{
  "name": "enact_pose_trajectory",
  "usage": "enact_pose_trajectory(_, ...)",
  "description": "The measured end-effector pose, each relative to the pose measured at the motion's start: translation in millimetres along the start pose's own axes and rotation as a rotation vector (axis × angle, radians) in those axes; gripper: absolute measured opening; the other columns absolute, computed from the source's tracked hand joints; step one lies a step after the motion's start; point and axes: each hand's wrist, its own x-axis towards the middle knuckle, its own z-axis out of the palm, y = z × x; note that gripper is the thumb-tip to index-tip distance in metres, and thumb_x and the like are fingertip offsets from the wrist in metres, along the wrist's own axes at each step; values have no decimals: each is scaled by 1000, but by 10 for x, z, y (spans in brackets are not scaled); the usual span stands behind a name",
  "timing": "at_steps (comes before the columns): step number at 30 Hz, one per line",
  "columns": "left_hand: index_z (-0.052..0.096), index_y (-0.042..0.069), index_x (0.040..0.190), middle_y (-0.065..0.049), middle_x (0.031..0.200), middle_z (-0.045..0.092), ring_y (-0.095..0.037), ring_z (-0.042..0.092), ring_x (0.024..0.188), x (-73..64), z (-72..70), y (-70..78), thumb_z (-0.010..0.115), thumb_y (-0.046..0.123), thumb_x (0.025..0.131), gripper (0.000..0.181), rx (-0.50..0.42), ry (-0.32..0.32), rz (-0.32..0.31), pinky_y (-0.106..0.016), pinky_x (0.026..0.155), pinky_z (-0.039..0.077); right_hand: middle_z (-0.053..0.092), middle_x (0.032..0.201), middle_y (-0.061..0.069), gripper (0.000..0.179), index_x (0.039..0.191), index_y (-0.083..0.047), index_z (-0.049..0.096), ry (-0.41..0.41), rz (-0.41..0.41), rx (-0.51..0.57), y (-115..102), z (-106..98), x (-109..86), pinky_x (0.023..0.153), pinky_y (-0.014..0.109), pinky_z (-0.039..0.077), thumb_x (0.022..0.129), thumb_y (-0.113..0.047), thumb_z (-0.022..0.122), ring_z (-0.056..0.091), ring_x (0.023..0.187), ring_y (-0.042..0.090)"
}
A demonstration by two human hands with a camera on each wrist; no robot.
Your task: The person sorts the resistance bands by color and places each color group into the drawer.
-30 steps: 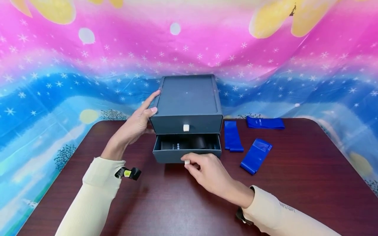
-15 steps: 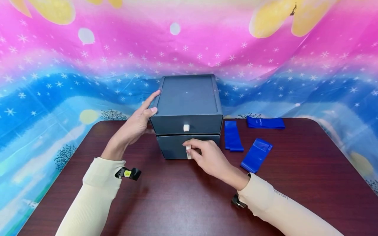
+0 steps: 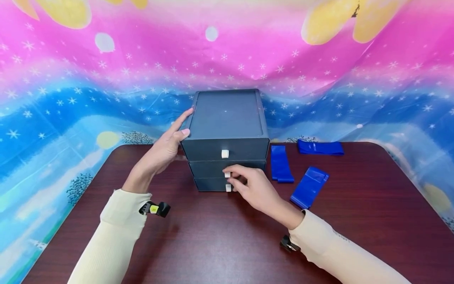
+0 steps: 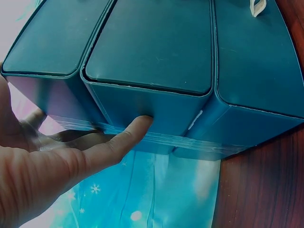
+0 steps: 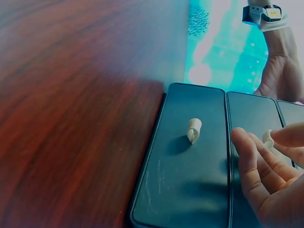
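Note:
A dark grey three-drawer unit (image 3: 227,114) stands mid-table with all its drawer fronts flush. My left hand (image 3: 163,150) lies against its left side, fingers stretched along the upper edge. The left wrist view shows the thumb (image 4: 126,140) straight, its tip pressing the side wall. At the middle drawer (image 3: 207,169), my right hand (image 3: 255,187) has its thumb and index finger curled about the small white pull tab (image 3: 227,174). In the right wrist view the tab (image 5: 268,139) shows between those fingers. White tabs also stick out from the top drawer (image 3: 202,150) and bottom drawer (image 3: 211,185).
Three flat blue bands lie on the table right of the unit: one beside it (image 3: 281,163), one nearer the front (image 3: 309,187) and one at the back edge (image 3: 320,147). A patterned cloth (image 3: 142,79) hangs behind the brown table (image 3: 198,236).
The middle drawer, pulled out earlier with a black item inside, has slid back in with my right hand at its tab. The bottom drawer front now shows. My left hand stays put.

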Motion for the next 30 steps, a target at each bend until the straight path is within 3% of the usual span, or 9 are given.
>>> enact_pose_trajectory(7, 15, 55, 163, -6, 169, 20, -43, 61, 119, 15, 15, 23, 38, 40, 110, 59, 9, 3, 1, -56, 89, 56, 75, 96, 11, 17, 116, -8, 67, 7, -6, 15, 80, -29, -89, 62, 26, 53, 100, -3, 66, 67, 74, 13)
enact_pose_trajectory(14, 15, 55, 163, -9, 169, 20, -42, 61, 118, 4, 11, -3, 37, 40, 111, 59, -4, -1, 1, -55, 89, 56, 79, 95, 1, 20, 117, -12, 73, -116, 54, -158, 169, 59, -44, 69, 26, 49, 98, -8, 71, 62, 71, 6)
enact_pose_trajectory(20, 16, 55, 163, -9, 167, 21, -43, 60, 119, 7, 10, -13, 37, 39, 111, 59, -20, 0, -1, -55, 88, 56, 78, 92, -2, 27, 123, -15, 76, -193, 144, -198, 197, 175, 36, 74, 29, 49, 98, -8, 72, 68, 81, 8)
enact_pose_trajectory(25, 16, 55, 163, -6, 168, 19, -43, 60, 120, 9, 12, -5, 37, 39, 111, 59, -18, 3, -2, -54, 88, 57, 76, 89, -2, 24, 120, -14, 78, -189, 145, -221, 175, 230, 72, 72, 28, 48, 98, -7, 71, 60, 72, 7)
enact_pose_trajectory(30, 16, 54, 164, -8, 167, 19, -41, 61, 116, 4, 11, -11, 37, 38, 110, 60, -14, 0, 7, -53, 87, 57, 78, 94, 0, 20, 113, -15, 80, -151, 123, -231, 185, 255, 68, 76, 31, 52, 98, -5, 71, 64, 79, 9)
